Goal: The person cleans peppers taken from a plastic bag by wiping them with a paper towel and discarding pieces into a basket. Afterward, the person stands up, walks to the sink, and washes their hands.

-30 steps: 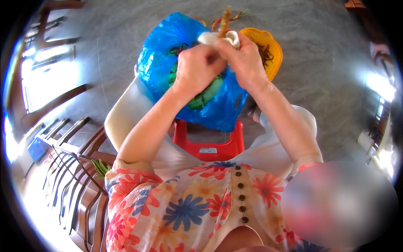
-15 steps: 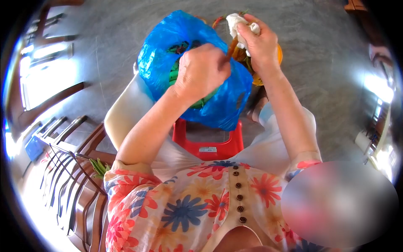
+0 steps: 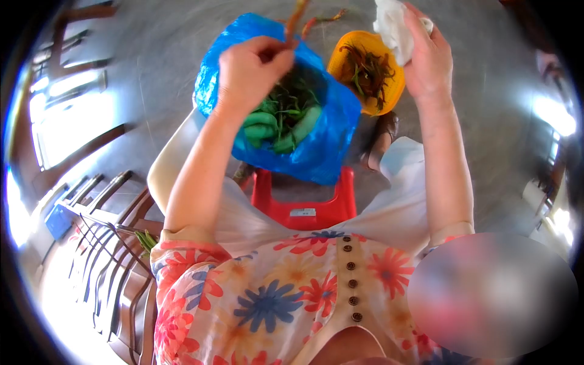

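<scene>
My left hand is closed over the blue bag, gripping a long, thin brown thing that points up to the top edge; I cannot make out its kind. My right hand, raised at the upper right, holds a crumpled white cloth, perhaps tissue. Below my left hand is an open blue plastic bag containing green pods and leafy stalks. To its right sits a yellow basket with brownish and green plant scraps.
A red plastic stool stands between my legs, at the bag's near side. Red-brown stems lie on the grey floor beyond the bag. Dark wooden furniture with green pods is at the left.
My hands have moved apart: the left went up and left with the brown thing, the right went right and up with the white cloth. The bag's contents and yellow basket are more visible.
</scene>
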Demonstrator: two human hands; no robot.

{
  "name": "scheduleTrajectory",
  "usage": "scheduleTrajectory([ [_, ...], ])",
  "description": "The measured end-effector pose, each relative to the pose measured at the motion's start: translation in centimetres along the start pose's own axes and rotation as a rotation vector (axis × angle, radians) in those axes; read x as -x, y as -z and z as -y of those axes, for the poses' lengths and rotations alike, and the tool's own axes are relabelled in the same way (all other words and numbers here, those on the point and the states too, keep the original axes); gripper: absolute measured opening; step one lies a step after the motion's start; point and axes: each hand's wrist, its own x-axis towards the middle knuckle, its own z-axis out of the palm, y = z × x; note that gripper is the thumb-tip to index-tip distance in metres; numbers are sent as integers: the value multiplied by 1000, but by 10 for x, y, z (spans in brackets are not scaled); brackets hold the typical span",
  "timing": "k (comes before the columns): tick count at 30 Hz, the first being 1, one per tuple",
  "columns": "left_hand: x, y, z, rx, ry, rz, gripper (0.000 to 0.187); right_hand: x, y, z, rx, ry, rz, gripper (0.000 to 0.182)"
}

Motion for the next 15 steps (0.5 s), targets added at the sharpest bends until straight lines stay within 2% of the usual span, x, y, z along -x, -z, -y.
scheduleTrajectory([
  [3,-16,0,-3,192,87,21,24,2,8,11,-38,3,43,30],
  [6,-33,-10,-6,280,124,6,26,-1,15,25,-79,-12,41,30],
  [8,-58,-23,-1,255,103,64,28,0,14,32,-82,-43,22,30],
  [11,-106,-51,17,302,167,100,28,1,19,39,-148,-37,-51,29],
  [13,-135,-70,37,354,273,113,25,0,24,42,-185,-49,-20,29],
  [15,-148,-88,52,345,274,88,22,2,26,45,-202,-51,-23,29],
])
